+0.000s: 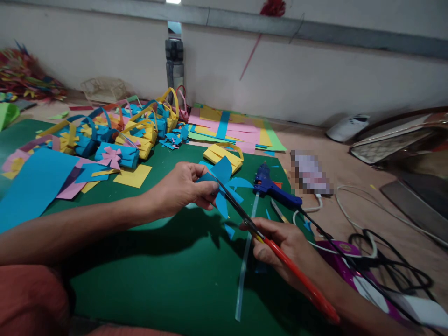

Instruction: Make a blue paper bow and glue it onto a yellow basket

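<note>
My left hand [191,186] pinches a blue paper flower [226,172] by one petal, above the green mat [147,275]. In my right hand [283,242] are scissors [301,284] with red handles, their dark blades pointing up and left. The blade tips lie against the flower near my left fingertips; whether the blades are parted I cannot tell. Just behind the flower sits a small yellow paper basket [224,156]. A blue paper scrap [229,231] lies below the flower, close to the blades.
A blue glue gun [276,189] with a long clear glue stick [243,280] lies on the right of the mat, beside a cutter knife [279,210]. Several paper baskets [117,156] crowd the back left. Coloured sheets [241,128] lie by the wall. Black cables [392,261] coil at right.
</note>
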Demonstrator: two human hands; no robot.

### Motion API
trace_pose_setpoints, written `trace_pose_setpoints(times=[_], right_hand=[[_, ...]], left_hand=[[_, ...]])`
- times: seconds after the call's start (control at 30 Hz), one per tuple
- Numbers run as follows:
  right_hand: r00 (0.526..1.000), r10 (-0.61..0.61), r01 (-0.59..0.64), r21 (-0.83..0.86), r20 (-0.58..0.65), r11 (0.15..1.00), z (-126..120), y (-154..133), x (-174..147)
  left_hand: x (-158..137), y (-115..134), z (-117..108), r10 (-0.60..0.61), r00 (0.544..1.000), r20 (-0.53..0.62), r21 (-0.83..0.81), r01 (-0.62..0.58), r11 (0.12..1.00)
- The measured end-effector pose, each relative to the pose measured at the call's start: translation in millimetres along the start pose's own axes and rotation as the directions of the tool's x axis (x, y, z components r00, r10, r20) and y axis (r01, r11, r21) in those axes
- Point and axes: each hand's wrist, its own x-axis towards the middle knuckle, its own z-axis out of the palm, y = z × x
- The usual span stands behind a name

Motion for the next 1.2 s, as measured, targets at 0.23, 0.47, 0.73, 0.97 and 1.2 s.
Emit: trace_pose_setpoints(times=[0.23,0.47,0.73,0.97,1.2], right_hand=[[1.0,-0.01,0.01,-0.009,-0.005,1.0,1.0,1.4,0.6],[1.0,-0.02,0.02,-0.014,-0.013,1.0,1.0,-1.1,-0.5],[1.0,-0.012,0.013,0.012,-0.008,1.0,1.4,0.5,0.6],[1.0,0.025,-0.025,0.012,-0.002,1.0,0.9,0.7,0.1],[1.0,0.025,-0.025,0.003,0.004,1.0,-0.5,-0.1,0.6]], left_hand=[[0.2,-0.2,0.2,-0.001,1.0,-0.007,-0.002,0.001,1.0],[0.2,0.7,0.9,-0.013,1.0,-0.02,0.003,0.013,1.0],[-0.1,0.7,1.2,-0.007,1.0,-0.015,0.011,0.007,1.0],[-0.6,1.0,1.1,-0.014,1.0,-0.019,0.009,0.014,1.0],[-0.1,0.7,0.9,-0.004,1.0,-0.022,0.014,0.004,1.0]])
